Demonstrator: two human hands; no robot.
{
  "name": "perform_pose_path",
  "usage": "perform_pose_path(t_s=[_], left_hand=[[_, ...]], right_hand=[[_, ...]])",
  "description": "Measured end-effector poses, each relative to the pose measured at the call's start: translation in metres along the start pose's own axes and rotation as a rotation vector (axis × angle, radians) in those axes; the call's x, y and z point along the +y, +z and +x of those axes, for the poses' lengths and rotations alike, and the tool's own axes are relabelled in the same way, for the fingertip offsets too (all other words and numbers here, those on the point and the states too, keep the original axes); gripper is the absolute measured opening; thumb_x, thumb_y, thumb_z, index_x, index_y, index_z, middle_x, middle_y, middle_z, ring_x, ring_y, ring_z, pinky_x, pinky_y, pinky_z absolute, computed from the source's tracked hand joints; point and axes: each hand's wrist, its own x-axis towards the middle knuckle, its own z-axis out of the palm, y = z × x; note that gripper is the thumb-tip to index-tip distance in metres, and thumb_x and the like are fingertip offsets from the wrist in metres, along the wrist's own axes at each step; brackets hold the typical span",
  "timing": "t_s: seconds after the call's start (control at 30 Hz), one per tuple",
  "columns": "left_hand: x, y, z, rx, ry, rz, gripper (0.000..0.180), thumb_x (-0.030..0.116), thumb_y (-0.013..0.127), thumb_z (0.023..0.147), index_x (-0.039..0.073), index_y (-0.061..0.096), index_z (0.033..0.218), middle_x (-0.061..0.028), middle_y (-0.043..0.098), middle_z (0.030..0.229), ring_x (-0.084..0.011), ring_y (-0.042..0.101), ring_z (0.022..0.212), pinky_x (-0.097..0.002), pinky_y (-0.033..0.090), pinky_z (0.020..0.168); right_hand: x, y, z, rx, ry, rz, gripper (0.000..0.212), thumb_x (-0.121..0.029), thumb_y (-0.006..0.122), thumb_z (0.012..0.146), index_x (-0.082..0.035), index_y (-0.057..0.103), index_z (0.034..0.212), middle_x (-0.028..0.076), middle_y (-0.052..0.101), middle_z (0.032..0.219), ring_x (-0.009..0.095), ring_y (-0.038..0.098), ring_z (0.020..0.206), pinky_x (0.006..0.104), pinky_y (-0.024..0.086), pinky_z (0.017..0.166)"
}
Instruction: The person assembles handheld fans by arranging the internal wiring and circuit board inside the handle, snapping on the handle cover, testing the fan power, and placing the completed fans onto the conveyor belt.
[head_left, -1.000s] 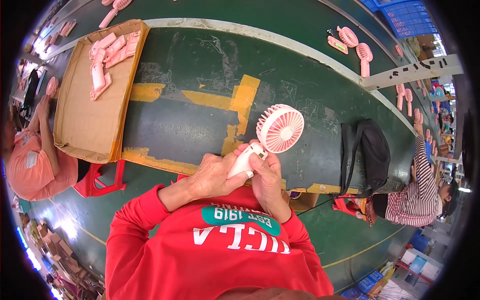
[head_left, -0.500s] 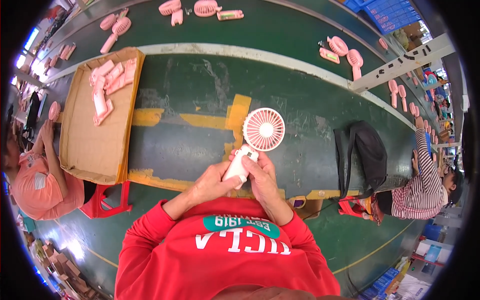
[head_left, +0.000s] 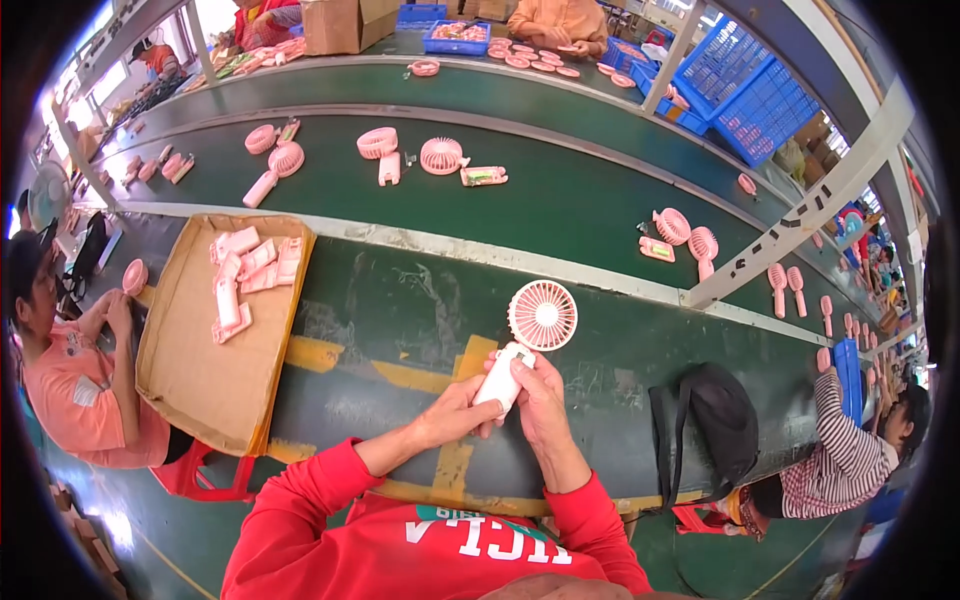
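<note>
A small pink handheld fan (head_left: 543, 316) is held over the green worktable, its round grille pointing away from me and facing up. My left hand (head_left: 452, 412) grips the lower part of its pale handle (head_left: 500, 380) from the left side. My right hand (head_left: 541, 398) wraps the handle from the right, with the thumb pressed on its upper front near a small dark spot. Both hands are closed on the handle, and some fingers are hidden behind it.
At my left lies a cardboard tray (head_left: 190, 385) with several pink handle shells (head_left: 228, 285). A black bag (head_left: 715, 425) rests at right. Beyond a pale rail, a green conveyor (head_left: 560, 190) carries fan parts. A metal post (head_left: 800, 215) slants at right. Co-workers sit on both sides.
My view has tilted up, so the table and hands sit lower in the picture and more of the far conveyors shows. Both hands still hold the fan.
</note>
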Motion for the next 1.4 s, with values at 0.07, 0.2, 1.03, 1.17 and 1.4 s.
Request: perform_pose_path(t_s=[0.07, 0.2, 1.03, 1.17, 1.4], left_hand=[[0.007, -0.004, 0.017, -0.004, 0.036, -0.029, 0.021, 0.021, 0.055, 0.084, 0.003, 0.052, 0.094, -0.0027, 0.059, 0.076, -0.0092, 0.055, 0.056, -0.0235, 0.044, 0.051], [0.047, -0.028, 0.072, 0.158, 0.231, 0.098, 0.023, 0.020, 0.056, 0.081, -0.001, 0.052, 0.089, -0.0046, 0.060, 0.070, -0.0107, 0.057, 0.054, -0.0235, 0.046, 0.048], [0.137, -0.197, 0.349, 0.997, -0.115, 1.114, 0.093, 0.050, 0.074, 0.059, -0.003, 0.035, 0.125, -0.0211, 0.043, 0.121, -0.0372, 0.047, 0.112, -0.0410, 0.043, 0.091], [0.146, -0.192, 0.347, 0.999, 0.025, 0.982, 0.093, 0.042, 0.076, 0.056, 0.000, 0.034, 0.129, -0.0220, 0.042, 0.124, -0.0381, 0.045, 0.114, -0.0417, 0.041, 0.094], [0.183, -0.140, 0.271, 0.834, 0.632, 0.850, 0.094, 0.037, 0.075, 0.058, -0.005, 0.033, 0.131, -0.0253, 0.040, 0.126, -0.0383, 0.042, 0.117, -0.0405, 0.036, 0.099]], right_hand=[[-0.004, -0.003, 0.013, 0.001, -0.021, -0.014, 0.038, -0.018, 0.051, 0.091, 0.002, 0.043, 0.122, 0.014, 0.058, 0.112, 0.020, 0.058, 0.101, 0.0317, 0.049, 0.083], [0.012, -0.004, 0.039, 0.140, -0.220, -0.117, 0.045, -0.019, 0.047, 0.094, 0.001, 0.032, 0.132, 0.015, 0.049, 0.124, 0.018, 0.053, 0.106, 0.0301, 0.041, 0.093], [0.045, -0.014, 0.046, 0.089, -0.350, -0.745, 0.021, -0.003, 0.047, 0.091, 0.001, 0.048, 0.112, 0.013, 0.063, 0.101, 0.018, 0.063, 0.091, 0.0272, 0.049, 0.078], [0.043, -0.017, 0.050, 0.083, -0.351, -0.729, 0.021, -0.003, 0.047, 0.092, 0.001, 0.048, 0.112, 0.013, 0.062, 0.102, 0.018, 0.063, 0.091, 0.0270, 0.049, 0.078], [0.044, -0.020, 0.044, 0.103, -0.284, -0.513, 0.023, -0.005, 0.047, 0.093, 0.001, 0.046, 0.115, 0.011, 0.059, 0.106, 0.016, 0.059, 0.095, 0.0264, 0.046, 0.084]])
